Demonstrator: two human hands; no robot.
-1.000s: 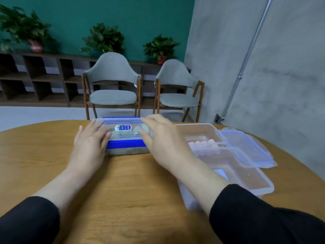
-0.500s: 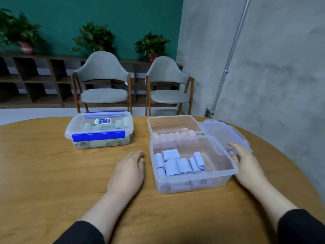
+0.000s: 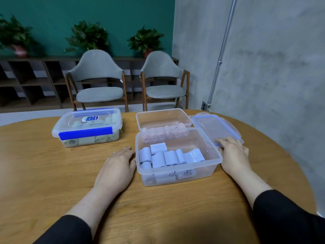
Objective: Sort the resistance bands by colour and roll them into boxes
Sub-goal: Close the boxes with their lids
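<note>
Three clear plastic boxes stand on the round wooden table (image 3: 52, 173). The far-left box (image 3: 87, 127) is lidded with blue clips and holds green rolled bands. An open box (image 3: 177, 175) near me holds several blue-grey rolled bands (image 3: 168, 157). Behind it, another open box (image 3: 163, 118) holds pink rolled bands (image 3: 163, 134). A loose lid (image 3: 215, 127) with blue clips lies to the right. My left hand (image 3: 117, 169) lies flat on the table beside the near box. My right hand (image 3: 233, 154) rests by that box's right side, fingertips touching the loose lid's near edge.
Two grey chairs (image 3: 100, 81) stand beyond the table's far edge. A low shelf with potted plants (image 3: 88, 36) runs along the green wall. A concrete wall (image 3: 263, 67) with a pipe rises on the right.
Both hands left the lidded green-band box and moved to either side of the near open box. My right hand has reached the loose lid's edge. The view shifted right.
</note>
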